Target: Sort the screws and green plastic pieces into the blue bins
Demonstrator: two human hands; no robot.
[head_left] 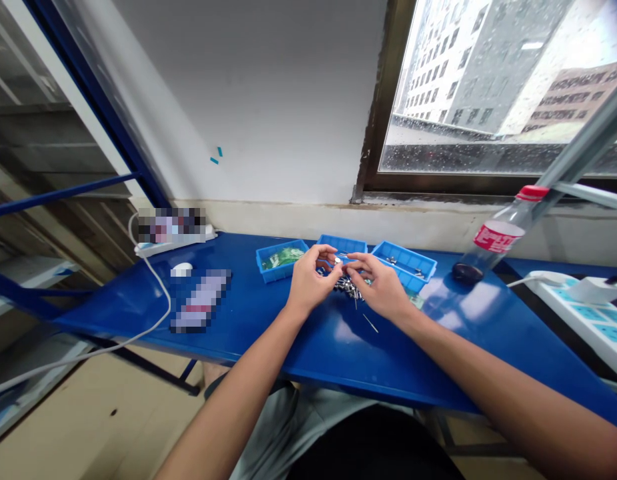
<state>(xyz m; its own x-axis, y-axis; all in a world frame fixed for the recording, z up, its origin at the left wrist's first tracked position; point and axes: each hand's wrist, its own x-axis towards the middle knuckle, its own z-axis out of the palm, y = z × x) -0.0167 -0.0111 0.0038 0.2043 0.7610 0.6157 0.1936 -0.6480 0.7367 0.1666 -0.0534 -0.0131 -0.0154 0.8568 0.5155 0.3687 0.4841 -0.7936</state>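
Note:
My left hand is closed, with thumb and fingertips pinching a small silvery metal part above the table. Close beside it, my right hand has its fingers curled inward, thumb against fingertips; what they grip is too small to make out. Below and between both hands lies a pile of small shiny metal parts, partly hidden by the fingers. A thin metal pin lies alone on the blue table, nearer to me.
Behind my hands stand a blue bin of green pieces, a middle blue bin and a right blue bin holding small parts. A bottle with dark liquid and a power strip are at right. A white cable crosses the left side.

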